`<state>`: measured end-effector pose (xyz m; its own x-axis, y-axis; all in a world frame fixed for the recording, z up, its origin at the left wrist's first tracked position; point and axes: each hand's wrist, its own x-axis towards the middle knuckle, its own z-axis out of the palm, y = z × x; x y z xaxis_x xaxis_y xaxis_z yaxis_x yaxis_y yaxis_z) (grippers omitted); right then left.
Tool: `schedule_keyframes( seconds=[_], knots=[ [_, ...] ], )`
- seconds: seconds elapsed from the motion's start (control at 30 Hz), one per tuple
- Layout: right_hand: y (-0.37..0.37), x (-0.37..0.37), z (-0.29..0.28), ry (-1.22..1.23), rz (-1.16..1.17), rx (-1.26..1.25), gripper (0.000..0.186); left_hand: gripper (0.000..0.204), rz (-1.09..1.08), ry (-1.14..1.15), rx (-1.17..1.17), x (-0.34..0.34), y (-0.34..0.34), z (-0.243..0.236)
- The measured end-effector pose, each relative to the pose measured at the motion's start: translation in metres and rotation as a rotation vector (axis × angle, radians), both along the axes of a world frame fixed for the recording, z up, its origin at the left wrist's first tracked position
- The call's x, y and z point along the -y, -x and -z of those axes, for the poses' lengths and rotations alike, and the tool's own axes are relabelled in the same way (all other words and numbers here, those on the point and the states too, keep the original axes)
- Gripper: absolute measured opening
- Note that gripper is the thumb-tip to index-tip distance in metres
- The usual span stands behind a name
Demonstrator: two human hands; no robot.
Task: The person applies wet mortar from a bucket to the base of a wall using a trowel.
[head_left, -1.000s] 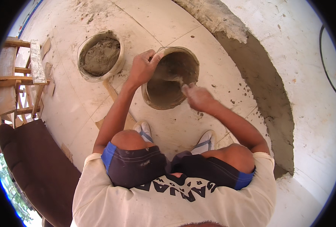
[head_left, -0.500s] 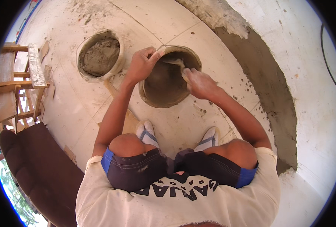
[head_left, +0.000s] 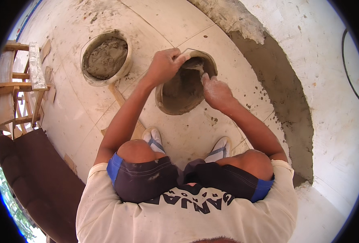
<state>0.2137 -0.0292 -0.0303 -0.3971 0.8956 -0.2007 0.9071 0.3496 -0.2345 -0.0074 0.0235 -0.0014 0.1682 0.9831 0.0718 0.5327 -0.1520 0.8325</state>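
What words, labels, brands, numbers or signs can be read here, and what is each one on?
Cream shirt: black lettering, larger and smaller, upside down and partly lost in folds; I'm not copying the wording.
Nearer bucket: no lettering shows.
Farther bucket: no lettering shows.
Blue strip at the upper left edge: too small to tell.
I see no other text or signs.

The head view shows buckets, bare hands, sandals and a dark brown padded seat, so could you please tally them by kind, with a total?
Buckets: 2 (heaped bucket, bucket between the hands)
Bare hands: 2 (left hand, right hand)
Sandals: 2 (left sandal, right sandal)
Dark brown padded seat: 1
Total: 7
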Motion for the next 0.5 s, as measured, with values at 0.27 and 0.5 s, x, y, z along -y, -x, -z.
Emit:
schedule_keyframes(
  seconds=[0.27, 0.5],
  knots=[
    [-0.020, 0.030, 0.010, 0.413, -0.078, 0.021, 0.030, 0.039, 0.046, -0.015, 0.001, 0.009, -0.009, -0.003],
    [-0.008, 0.036, 0.038, 0.277, -0.082, -0.020, 0.032, 0.040, 0.000, 0.006, 0.000, 0.009, -0.025, -0.001]
  ],
)
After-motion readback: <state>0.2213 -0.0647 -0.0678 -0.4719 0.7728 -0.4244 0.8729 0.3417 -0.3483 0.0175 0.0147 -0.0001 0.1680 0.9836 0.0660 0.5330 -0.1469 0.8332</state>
